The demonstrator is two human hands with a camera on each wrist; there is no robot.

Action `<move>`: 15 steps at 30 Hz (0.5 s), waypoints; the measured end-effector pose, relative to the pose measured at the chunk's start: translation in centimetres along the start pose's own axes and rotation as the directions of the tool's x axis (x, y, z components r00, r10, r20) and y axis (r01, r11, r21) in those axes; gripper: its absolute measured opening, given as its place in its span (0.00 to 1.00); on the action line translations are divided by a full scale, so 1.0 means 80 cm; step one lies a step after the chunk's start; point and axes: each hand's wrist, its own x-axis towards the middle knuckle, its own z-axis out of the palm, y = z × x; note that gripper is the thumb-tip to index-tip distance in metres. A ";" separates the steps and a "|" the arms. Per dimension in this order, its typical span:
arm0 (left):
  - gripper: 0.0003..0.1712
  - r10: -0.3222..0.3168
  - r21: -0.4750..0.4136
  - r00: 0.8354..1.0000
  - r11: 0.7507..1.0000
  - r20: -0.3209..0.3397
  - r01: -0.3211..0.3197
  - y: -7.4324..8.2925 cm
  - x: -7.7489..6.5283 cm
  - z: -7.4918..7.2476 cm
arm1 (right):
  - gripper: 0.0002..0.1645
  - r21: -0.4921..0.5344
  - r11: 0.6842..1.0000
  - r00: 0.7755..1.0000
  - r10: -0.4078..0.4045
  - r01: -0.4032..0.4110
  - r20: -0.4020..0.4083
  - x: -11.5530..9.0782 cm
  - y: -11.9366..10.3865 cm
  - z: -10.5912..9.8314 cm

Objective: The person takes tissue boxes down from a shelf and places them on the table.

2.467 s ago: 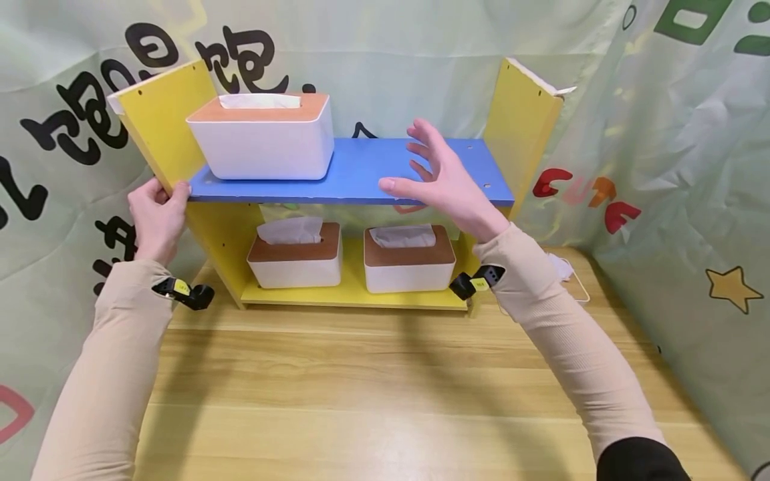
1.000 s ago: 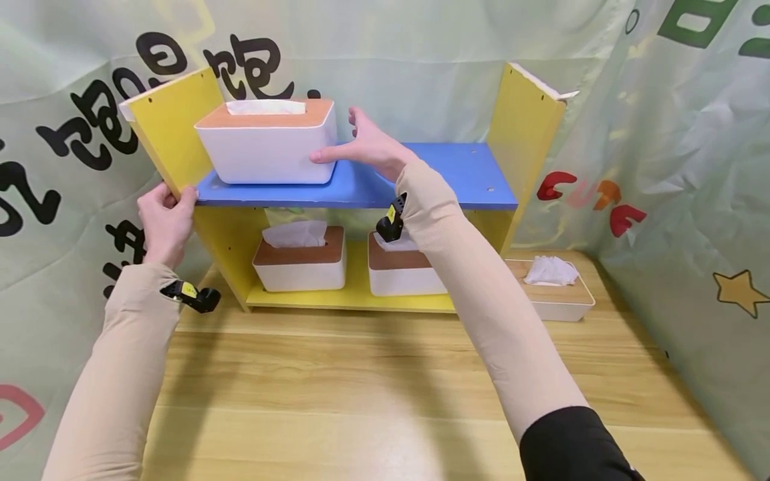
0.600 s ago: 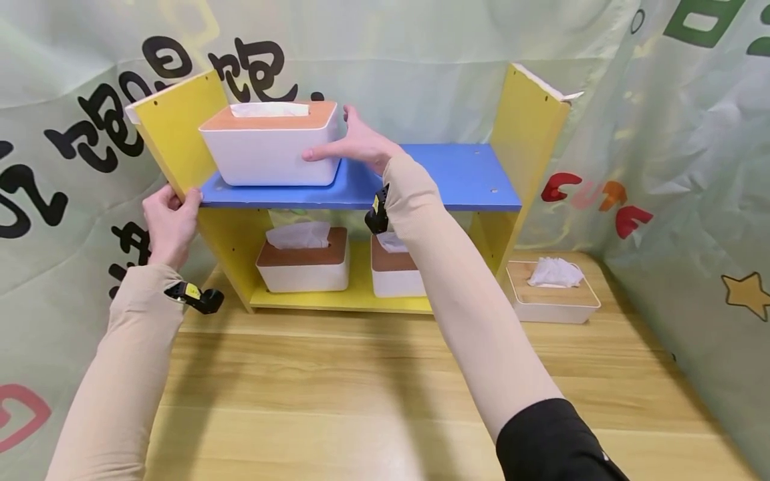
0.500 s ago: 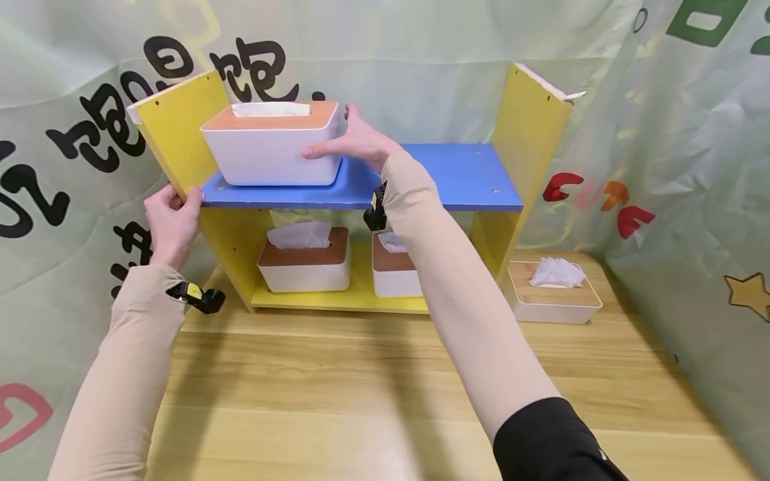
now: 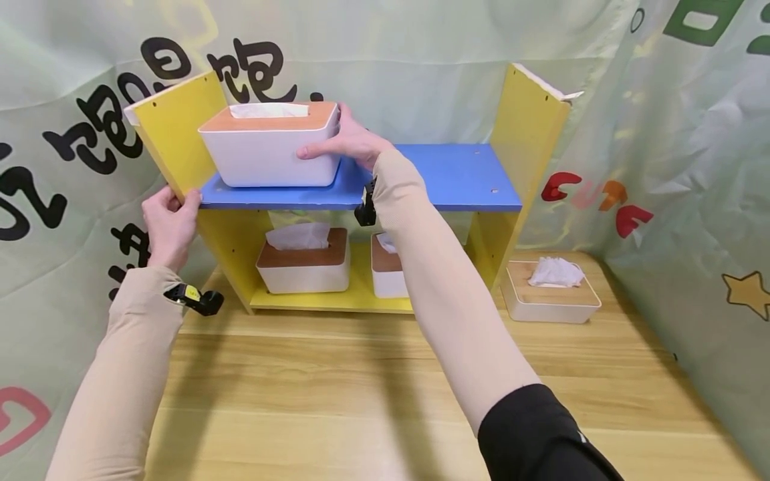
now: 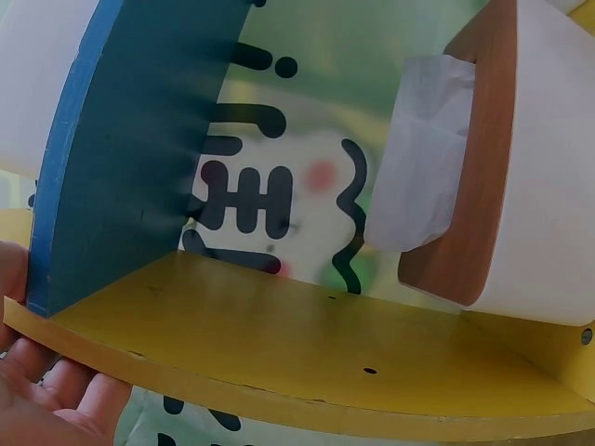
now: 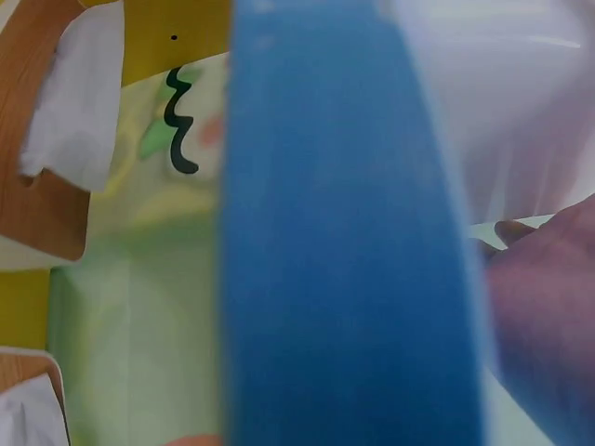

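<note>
On the blue board of a yellow-and-blue shelf unit (image 5: 457, 174) stands a white tissue box (image 5: 267, 157) with a wooden lid, near the left side panel. My right hand (image 5: 349, 141) grips this box's right end, thumb across the front face; the fingertips behind it are hidden. In the right wrist view the blue board (image 7: 344, 232) covers most of the scene, with part of that hand (image 7: 548, 288) beyond it. With my left hand (image 5: 171, 220) I hold the front edge of the yellow left panel (image 5: 180, 133). The left wrist view shows its fingers (image 6: 98, 404) along the panel's outer side.
Below, the yellow bottom board (image 5: 355, 300) bears two tissue boxes: a left one (image 5: 303, 274) and a right one (image 5: 388, 280) partly behind my right forearm. Another tissue box (image 5: 553, 300) lies on the wooden table (image 5: 325, 387) to the right. Printed cloth (image 5: 421, 80) hangs behind.
My right hand has moved left from above the blue board to the upper tissue box and closed in on its right end. My left hand stays on the panel.
</note>
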 end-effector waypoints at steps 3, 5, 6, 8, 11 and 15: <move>0.17 -0.005 -0.015 1.000 1.000 0.003 0.005 0.000 0.001 -0.001 | 0.77 0.043 0.999 1.000 0.002 -0.002 0.005 0.005 0.000 0.001; 0.17 -0.007 -0.018 1.000 1.000 0.005 0.007 0.000 0.001 -0.001 | 0.76 0.072 0.997 1.000 -0.006 0.006 0.008 0.007 0.000 0.002; 0.16 -0.008 -0.022 1.000 1.000 0.004 0.008 0.000 0.001 -0.002 | 0.75 0.086 0.996 1.000 -0.014 0.013 0.009 0.007 0.000 0.002; 0.16 -0.005 -0.022 1.000 1.000 0.003 0.005 0.001 0.001 -0.002 | 0.72 0.109 0.994 0.999 -0.032 0.030 0.010 0.008 0.000 0.003; 0.17 -0.003 -0.015 1.000 1.000 0.002 0.003 0.001 0.002 -0.002 | 0.68 0.124 0.991 0.998 -0.056 0.055 0.003 0.009 0.000 0.004; 0.18 -0.009 0.006 1.000 1.000 0.006 0.009 0.001 0.001 -0.002 | 0.64 0.132 0.990 0.999 -0.054 0.055 -0.011 0.009 0.003 0.005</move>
